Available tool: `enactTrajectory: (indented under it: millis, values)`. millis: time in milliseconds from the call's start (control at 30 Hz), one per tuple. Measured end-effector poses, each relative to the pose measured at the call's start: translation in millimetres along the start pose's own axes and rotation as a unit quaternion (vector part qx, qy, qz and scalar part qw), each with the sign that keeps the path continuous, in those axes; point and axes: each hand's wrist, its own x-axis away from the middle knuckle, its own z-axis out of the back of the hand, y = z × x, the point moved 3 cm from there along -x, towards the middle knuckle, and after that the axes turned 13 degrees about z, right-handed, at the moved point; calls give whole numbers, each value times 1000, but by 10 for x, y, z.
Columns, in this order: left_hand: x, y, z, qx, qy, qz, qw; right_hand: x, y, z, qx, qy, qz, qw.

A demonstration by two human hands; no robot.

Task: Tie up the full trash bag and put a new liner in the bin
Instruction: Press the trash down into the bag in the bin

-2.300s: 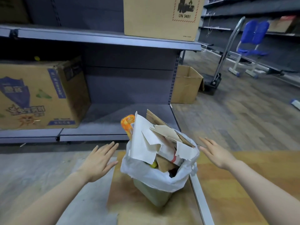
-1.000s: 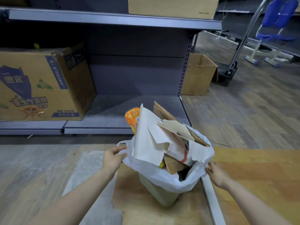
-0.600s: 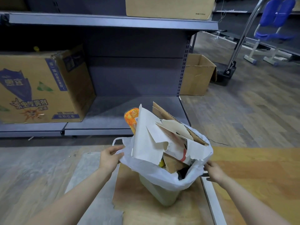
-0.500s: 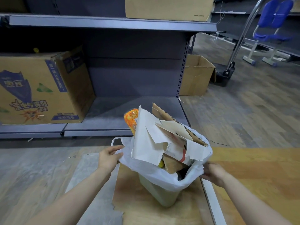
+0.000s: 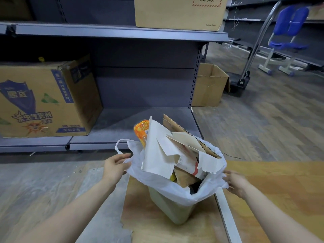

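A person's left hand [image 5: 114, 167] pinches the nine o'clock rim of a white plastic trash bag [image 5: 168, 187] lining a pale green plastic bin [image 5: 172, 207] at centre, overflowing with torn white paper [image 5: 158, 151] and brown cardboard [image 5: 190, 137]. The right hand [image 5: 235, 184], which gripped the three o'clock rim half a second ago, now touches it with fingers spread.

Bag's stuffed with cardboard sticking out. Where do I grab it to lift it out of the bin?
Grip the bag by its handle loops, from the two sides. The left loop stands free by the left hand; the right hand is at the opposite edge. Cardboard juts upward, probably blocking a grab from above.
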Motion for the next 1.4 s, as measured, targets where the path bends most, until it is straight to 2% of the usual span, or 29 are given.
enactTrajectory:
  millis: [133, 233, 300, 367, 433, 533, 600, 800, 967, 1067, 1133, 1233, 1333, 1400]
  values:
    - [61, 15, -14, -33, 12, -31, 999, 28, -92, 67, 63, 30, 67, 995]
    - [115, 59, -39, -39, 13, -58, 997, 107, -358, 81, 133, 99, 177, 970]
    - [140, 96, -56, -32, 8, -73, 997, 240, -657, 1, 128, 105, 261, 951]
    - [153, 122, -69, -21, 3, -84, 996, 356, -981, -134, 124, 72, 351, 925]
    - [161, 129, -77, -11, -3, -92, 996, 467, -1255, -334, 133, -10, 410, 902]
    - [174, 122, -64, -3, -5, -101, 995, 599, -1320, -693, 201, -206, 403, 869]
    - [165, 115, -47, -3, -6, -104, 995, 633, -1172, -856, 261, -276, 389, 839]
    - [166, 135, -28, -3, -14, -116, 993, 677, -1018, -989, 358, -268, 463, 765]
    - [129, 69, -50, -34, -9, -116, 993, 576, -892, -1090, 413, -243, 431, 765]
    - [152, 43, -117, -91, 2, -138, 986, 549, -876, -1122, 438, -233, 432, 754]
    - [190, 30, -178, -166, 25, -163, 972, 546, -877, -1136, 440, -233, 434, 751]
    - [333, 54, -246, -268, 69, -224, 935, 555, -912, -1121, 413, -243, 425, 768]
    - [471, 107, -268, -244, 77, -292, 921, 580, -998, -1043, 340, -275, 417, 797]
    - [537, 170, -260, -212, 45, -350, 911, 647, -1063, -989, 287, -288, 415, 814]
